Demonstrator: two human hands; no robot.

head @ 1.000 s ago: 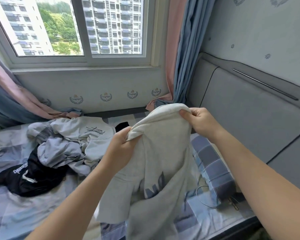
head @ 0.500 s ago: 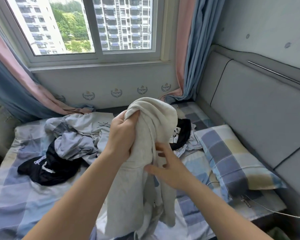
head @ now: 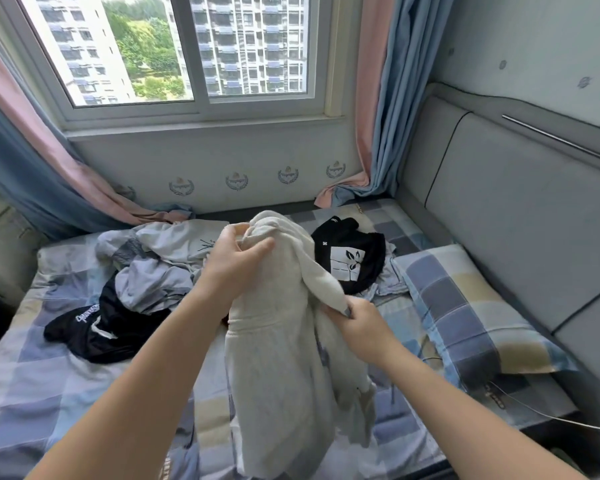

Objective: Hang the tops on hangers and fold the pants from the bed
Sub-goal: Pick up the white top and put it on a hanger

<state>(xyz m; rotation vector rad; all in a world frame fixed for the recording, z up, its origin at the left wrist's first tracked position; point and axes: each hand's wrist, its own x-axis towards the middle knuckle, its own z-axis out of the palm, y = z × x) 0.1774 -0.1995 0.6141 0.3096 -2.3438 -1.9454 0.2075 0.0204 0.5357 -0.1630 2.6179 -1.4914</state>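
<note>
Checked blue and beige bed sheet [head: 32, 393] lies below a window [head: 201, 105], with a heap of grey and black clothes [head: 146, 282] on it. Above the bed hangs a pale grey, soft knitted top [head: 278, 358], bunched and creased. The left grip [head: 236, 268] clenches its upper fold, and the right grip [head: 357, 323] pinches a lower edge.
</note>
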